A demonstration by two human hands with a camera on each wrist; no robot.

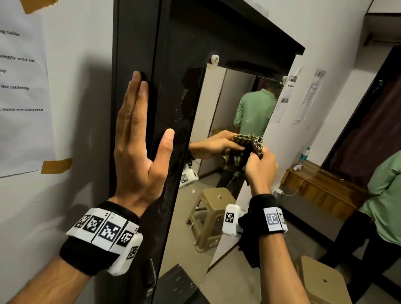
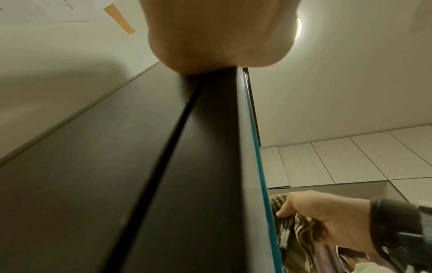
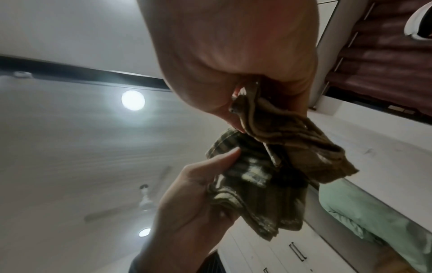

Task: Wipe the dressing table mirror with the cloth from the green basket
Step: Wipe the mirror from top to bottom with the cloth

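The mirror (image 1: 225, 97) is fixed to the front of a tall black dressing unit (image 1: 137, 33). My right hand (image 1: 260, 163) grips a bunched brown checked cloth (image 1: 257, 143) and holds it against the glass near the mirror's right edge, about halfway up. The glass reflects the hand and cloth. In the right wrist view the cloth (image 3: 280, 133) hangs from my curled fingers (image 3: 233, 64), touching its own reflection. My left hand (image 1: 144, 131) lies flat on the unit's black side panel, fingers straight, thumb on the front edge. The left wrist view shows that panel (image 2: 117, 166) and the mirror's greenish edge (image 2: 257, 147).
A printed sheet (image 1: 9, 77) is taped to the wall left of the unit. A tan plastic stool (image 1: 324, 286) stands low on the right. A person in a green shirt (image 1: 395, 197) stands beyond it, beside a wooden bench with a bottle (image 1: 305, 154).
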